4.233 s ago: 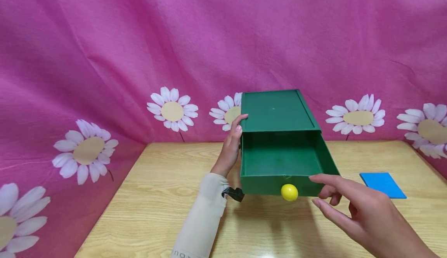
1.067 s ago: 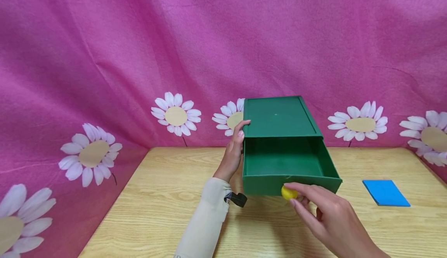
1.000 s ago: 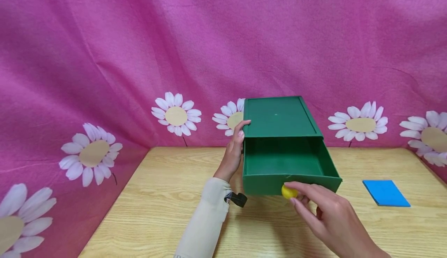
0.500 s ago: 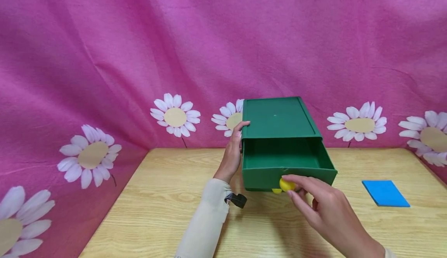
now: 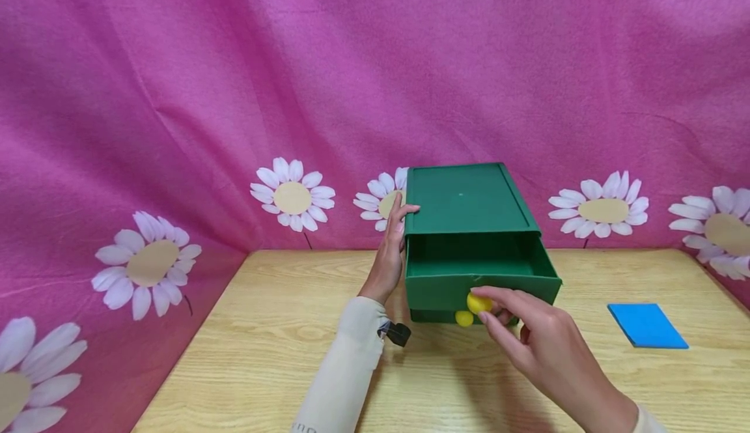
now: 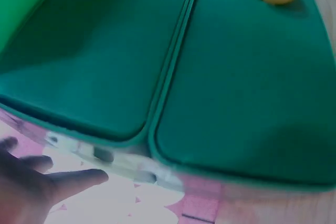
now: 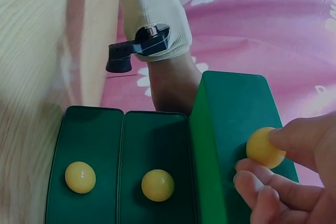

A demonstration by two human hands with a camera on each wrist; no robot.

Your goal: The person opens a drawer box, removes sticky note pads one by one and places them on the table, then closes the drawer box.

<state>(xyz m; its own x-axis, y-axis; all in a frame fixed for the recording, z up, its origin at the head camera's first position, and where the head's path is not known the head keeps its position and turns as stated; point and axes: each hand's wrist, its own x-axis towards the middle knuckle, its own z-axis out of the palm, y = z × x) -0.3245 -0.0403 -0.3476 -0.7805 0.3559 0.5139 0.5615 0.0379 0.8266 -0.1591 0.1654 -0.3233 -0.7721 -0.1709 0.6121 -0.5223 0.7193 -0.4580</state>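
Note:
A green chest of drawers [image 5: 469, 202] stands on the table, its top drawer [image 5: 436, 292] partly pulled out, with nothing showing inside. My right hand [image 5: 545, 345] pinches that drawer's round yellow knob [image 5: 479, 302] between thumb and fingers. Below it a second yellow knob [image 5: 464, 318] shows. In the right wrist view two lower drawers, shut, carry a middle knob [image 7: 157, 185] and a bottom knob [image 7: 80, 177]. My left hand [image 5: 387, 260] is against the chest's left side, one fingertip over the top edge, fingers fairly straight. The left wrist view shows its fingers [image 6: 79, 181] spread beside the chest.
A flat blue square [image 5: 647, 325] lies on the wooden table [image 5: 281, 355] right of the chest. A pink cloth [image 5: 375, 62] with white flowers hangs behind and at the sides. A black wrist mount [image 5: 398, 334] sticks out from the left sleeve.
My right hand came to the top knob and the drawer has slid partway inward, bringing a lower knob into view. One left finger has lifted upward.

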